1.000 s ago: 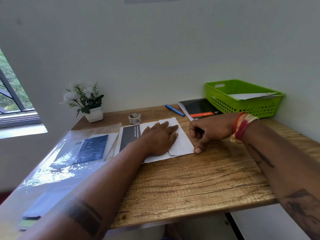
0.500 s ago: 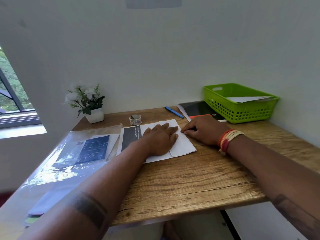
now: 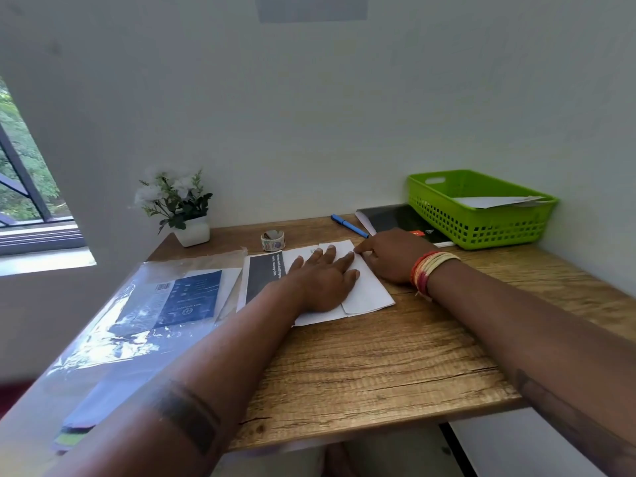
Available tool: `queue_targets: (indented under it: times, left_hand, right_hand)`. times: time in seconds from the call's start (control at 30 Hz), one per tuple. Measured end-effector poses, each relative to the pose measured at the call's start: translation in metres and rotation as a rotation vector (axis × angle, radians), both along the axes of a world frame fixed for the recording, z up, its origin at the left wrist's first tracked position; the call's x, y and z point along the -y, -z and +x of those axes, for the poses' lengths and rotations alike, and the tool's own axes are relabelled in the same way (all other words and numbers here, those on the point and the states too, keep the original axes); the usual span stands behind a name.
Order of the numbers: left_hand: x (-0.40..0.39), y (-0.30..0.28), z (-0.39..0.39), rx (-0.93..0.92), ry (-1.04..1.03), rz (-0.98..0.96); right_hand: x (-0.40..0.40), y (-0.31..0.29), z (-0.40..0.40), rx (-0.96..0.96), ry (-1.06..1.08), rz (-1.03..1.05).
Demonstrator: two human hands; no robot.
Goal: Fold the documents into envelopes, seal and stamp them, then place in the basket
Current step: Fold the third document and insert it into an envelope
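A white envelope (image 3: 370,292) lies on a printed document (image 3: 263,275) in the middle of the wooden desk (image 3: 378,366). My left hand (image 3: 323,280) lies flat on the envelope with straight fingers and presses it down. My right hand (image 3: 390,254) rests at the envelope's far right edge, its fingertips on the paper near the upper corner. A roll of stamp stickers (image 3: 272,239) stands just behind the document. The green basket (image 3: 478,228) sits at the back right with white envelopes (image 3: 495,201) inside.
A clear plastic sleeve with a dark blue sheet (image 3: 179,304) covers the desk's left side. A potted white flower (image 3: 180,204) stands at the back left. A blue pen (image 3: 348,225) and a black notebook (image 3: 395,220) lie left of the basket. The wall is close behind.
My right hand slid from the envelope's near right edge up along that edge to its far corner. My left hand stayed flat on the envelope.
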State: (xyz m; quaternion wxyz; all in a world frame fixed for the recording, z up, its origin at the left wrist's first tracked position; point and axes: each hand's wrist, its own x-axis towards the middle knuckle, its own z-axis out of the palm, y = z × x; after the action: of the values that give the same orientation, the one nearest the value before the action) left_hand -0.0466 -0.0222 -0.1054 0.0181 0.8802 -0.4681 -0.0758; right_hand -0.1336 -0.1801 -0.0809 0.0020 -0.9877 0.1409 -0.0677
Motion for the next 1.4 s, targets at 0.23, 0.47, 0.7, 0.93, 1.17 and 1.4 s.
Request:
queue_targets:
  times: [0.23, 0.47, 0.7, 0.93, 1.17, 1.4]
  left_hand:
    - [0.0, 0.001, 0.0, 0.001, 0.002, -0.001]
    - [-0.001, 0.003, -0.002, 0.024, 0.004, -0.032]
    - [-0.003, 0.003, -0.002, 0.027, 0.015, -0.095]
    - [-0.011, -0.009, -0.007, 0.054, -0.045, -0.22]
    - [-0.024, -0.018, -0.01, -0.002, -0.007, -0.14]
    - [-0.024, -0.019, -0.015, -0.004, -0.014, -0.163]
  right_hand:
    - [-0.001, -0.008, 0.026, -0.095, 0.063, -0.025]
    - [0.0, -0.002, 0.044, -0.069, 0.082, -0.082]
    - [0.011, 0.005, 0.04, 0.105, -0.07, 0.03]
    - [0.003, 0.011, 0.05, 0.103, -0.108, 0.053]
    - [0.006, 0.016, 0.051, 0.084, -0.03, 0.101]
    - [0.004, 0.015, 0.047, 0.192, 0.01, 0.157]
